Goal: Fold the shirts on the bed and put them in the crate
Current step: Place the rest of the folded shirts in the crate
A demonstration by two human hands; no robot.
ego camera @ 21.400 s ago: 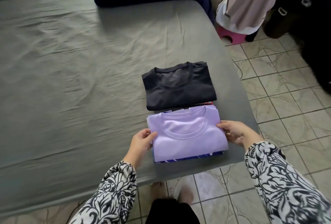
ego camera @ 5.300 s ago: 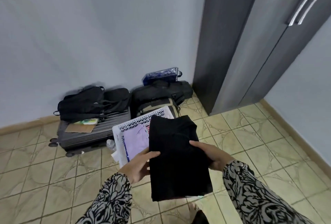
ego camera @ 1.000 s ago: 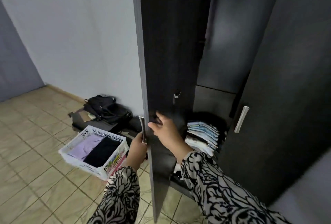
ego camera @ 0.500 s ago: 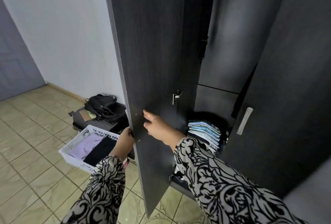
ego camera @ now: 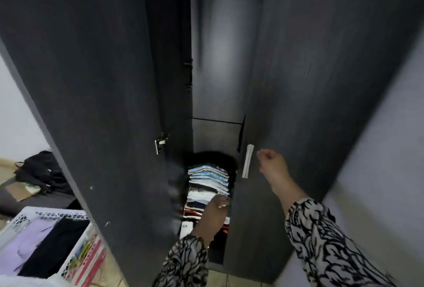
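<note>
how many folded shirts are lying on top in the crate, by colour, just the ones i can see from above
lilac shirt: 1
black shirt: 1
total: 2, side by side in the white crate; anything beneath them cannot be counted from above

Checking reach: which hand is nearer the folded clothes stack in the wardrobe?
Left. The left hand is at the clothes stack; the right hand is beside the door handle.

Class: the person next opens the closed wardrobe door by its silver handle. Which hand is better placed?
Right. The right hand hovers beside the silver handle; the left hand reaches low toward the stacked clothes.
</note>
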